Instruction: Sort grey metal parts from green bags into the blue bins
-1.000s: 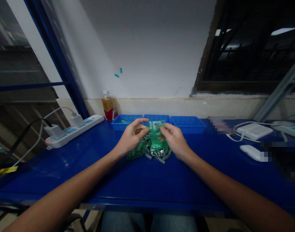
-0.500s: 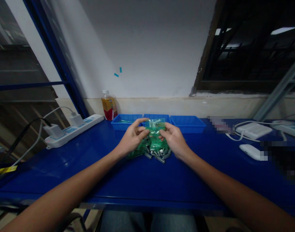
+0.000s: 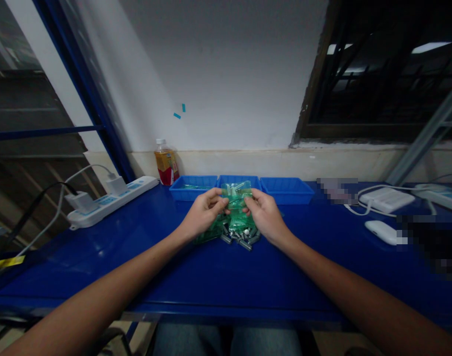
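Note:
A small clear green bag (image 3: 236, 194) with metal pieces in its top part is held upright between both hands. My left hand (image 3: 207, 210) pinches its left edge between thumb and fingers. On its right edge my right hand (image 3: 262, 210) has closed the same way. Below the hands a pile of silver metal cylinders (image 3: 244, 243) lies on the blue table (image 3: 226, 282). More green plastic bags (image 3: 210, 234) lie at the left of the pile, partly hidden by my left hand.
Three blue bins (image 3: 287, 191) stand in a row against the wall, the left one with green plastic inside. A bottle (image 3: 166, 165) and a power strip (image 3: 110, 201) are at left. A white charger (image 3: 387, 200) with cables and a white oval object (image 3: 381, 232) are at right.
The upper part of the green bag now shows more openly between my hands. My left fingers have shifted slightly down on its edge.

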Demonstrator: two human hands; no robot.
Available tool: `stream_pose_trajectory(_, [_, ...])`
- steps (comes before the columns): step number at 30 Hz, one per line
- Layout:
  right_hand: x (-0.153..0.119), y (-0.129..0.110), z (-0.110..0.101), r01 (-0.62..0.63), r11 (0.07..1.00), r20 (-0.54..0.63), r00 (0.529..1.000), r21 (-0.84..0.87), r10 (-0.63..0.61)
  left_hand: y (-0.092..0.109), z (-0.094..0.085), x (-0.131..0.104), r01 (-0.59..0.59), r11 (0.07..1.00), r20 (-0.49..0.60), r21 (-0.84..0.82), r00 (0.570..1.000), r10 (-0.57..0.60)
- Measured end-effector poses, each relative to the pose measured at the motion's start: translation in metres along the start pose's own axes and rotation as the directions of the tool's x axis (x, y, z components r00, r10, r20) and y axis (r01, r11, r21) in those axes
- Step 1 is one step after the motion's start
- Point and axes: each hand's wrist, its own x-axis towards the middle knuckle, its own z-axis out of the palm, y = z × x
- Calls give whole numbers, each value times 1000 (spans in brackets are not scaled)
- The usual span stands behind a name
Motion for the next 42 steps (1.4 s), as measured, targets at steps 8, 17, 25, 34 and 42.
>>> stream_pose_trajectory(8, [2,10,-3,55,990,19,998,-126,-53,-6,-6,0,-219,867,-147,448,938,313])
stream_pose_trajectory(17, [-2,8,-1,119,970,89,991,-212,-102,13,-17,-5,-523,230,338,821,770,541])
stream_pose_trajectory(25, [-4,-6,2,1,994,80,997,-106,7,10,-12,-9,-512,128,367,850,748,553])
stream_pose_trajectory(34, [-5,-7,3,11,992,99,995,-126,1,7,-7,-10,-460,255,296,851,820,490])
stream_pose_trajectory(42, [0,0,-4,75,972,132,990,-222,-46,13,-12,-9,-499,199,369,844,808,460])
